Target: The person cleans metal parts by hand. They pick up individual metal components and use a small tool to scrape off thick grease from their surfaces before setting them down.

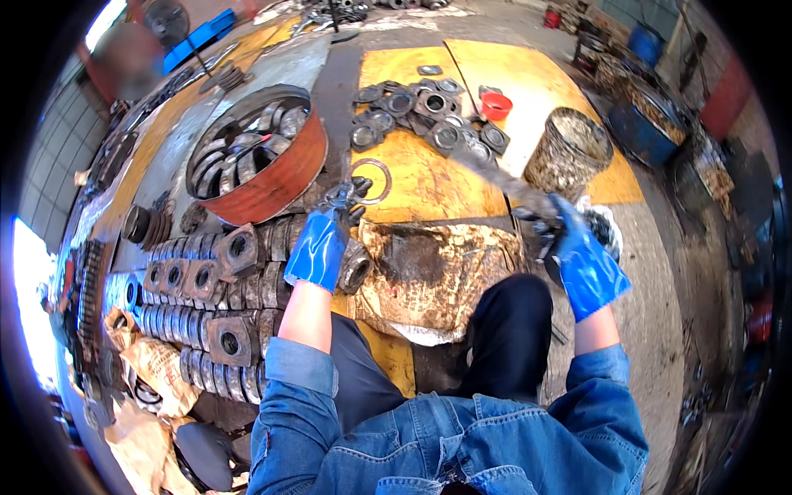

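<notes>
Metal ring (371,180), thin and round, is held at the fingertips of the left hand (323,239), which is gloved in blue with darkened fingers pinched shut on the ring's near edge; the ring is raised over the yellow sheet (421,177). A grimy brush (495,183) is gripped in the closed fist of the right hand (577,256), also gloved in blue, its shaft slanting up and left. Below the hands, a stained cardboard sheet (433,276) is spread before a dark-trousered knee (507,330). Rows of flanged steel housings (198,309) are stacked at left. Farther off, a rust-red drum (272,177) of curved parts, scattered dark housings (429,111), a small red cup (496,106) and a crusted bucket (569,153) are seen.
</notes>
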### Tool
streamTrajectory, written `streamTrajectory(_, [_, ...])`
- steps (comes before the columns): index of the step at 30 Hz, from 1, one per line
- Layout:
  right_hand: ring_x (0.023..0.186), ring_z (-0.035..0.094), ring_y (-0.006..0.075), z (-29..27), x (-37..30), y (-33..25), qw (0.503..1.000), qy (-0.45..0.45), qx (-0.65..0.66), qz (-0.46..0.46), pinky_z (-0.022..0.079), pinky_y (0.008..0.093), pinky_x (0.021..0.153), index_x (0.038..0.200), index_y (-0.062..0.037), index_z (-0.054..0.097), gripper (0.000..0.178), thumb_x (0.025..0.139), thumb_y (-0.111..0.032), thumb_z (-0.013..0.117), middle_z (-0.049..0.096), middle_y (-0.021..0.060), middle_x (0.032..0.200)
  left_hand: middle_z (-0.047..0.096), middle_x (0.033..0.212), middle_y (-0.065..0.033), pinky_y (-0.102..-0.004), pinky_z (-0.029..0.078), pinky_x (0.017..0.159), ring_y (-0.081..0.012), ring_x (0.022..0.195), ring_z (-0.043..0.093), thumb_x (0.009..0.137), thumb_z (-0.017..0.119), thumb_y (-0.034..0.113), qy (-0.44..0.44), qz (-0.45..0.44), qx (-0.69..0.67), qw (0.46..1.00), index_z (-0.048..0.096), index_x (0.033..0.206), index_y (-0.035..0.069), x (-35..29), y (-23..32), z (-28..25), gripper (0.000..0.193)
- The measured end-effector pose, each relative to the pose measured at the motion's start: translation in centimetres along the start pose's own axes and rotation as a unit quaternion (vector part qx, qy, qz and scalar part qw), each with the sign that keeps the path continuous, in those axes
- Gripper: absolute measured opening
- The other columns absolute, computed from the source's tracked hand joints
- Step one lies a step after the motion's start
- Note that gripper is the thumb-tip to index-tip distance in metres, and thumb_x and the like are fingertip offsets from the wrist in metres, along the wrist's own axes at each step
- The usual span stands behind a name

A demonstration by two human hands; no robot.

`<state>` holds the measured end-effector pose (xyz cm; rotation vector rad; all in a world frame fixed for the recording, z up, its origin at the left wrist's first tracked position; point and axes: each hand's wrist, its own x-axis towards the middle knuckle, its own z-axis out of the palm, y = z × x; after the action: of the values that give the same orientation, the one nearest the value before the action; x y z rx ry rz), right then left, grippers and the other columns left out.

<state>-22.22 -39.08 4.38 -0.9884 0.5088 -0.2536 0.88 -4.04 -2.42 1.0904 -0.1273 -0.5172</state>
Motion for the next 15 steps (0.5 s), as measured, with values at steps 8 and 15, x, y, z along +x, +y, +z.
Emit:
streamTrajectory(8, [0.048, 0.045, 0.0107, 6.5, 8.8, 5.1, 0.938, -0.109, 0.069, 0.321, 0.033, 0.0270, 0.040, 0.113, -0.0222, 0.051, 0.028, 0.091, -0.039, 0.055, 0.065, 0.0219, 0.104, 0.049, 0.137, -0.0059, -0.0507, 0.041, 0.096, -0.0251, 0.126, 0.044, 0.094, 0.051, 0.033, 0.001, -0.031, -0.197, 0.980, 0.052, 0.127, 0.014, 0.4, 0.2, -0.6, 0.039])
streamTrajectory(15, [0.043, 0.042, 0.0082, 7.3, 9.5, 9.9, 0.899, -0.191, 0.103, 0.380, 0.034, 0.0244, 0.040, 0.102, -0.0108, 0.058, 0.032, 0.091, -0.040, 0.053, 0.066, 0.0211, 0.098, 0.059, 0.121, -0.0167, -0.0470, 0.049, 0.088, -0.0322, 0.108, 0.059, 0.092, 0.054, 0.032, 0.109, -0.168, -0.251, 0.947, 0.058, 0.113, 0.008, -0.1, -0.8, -1.0, 0.032])
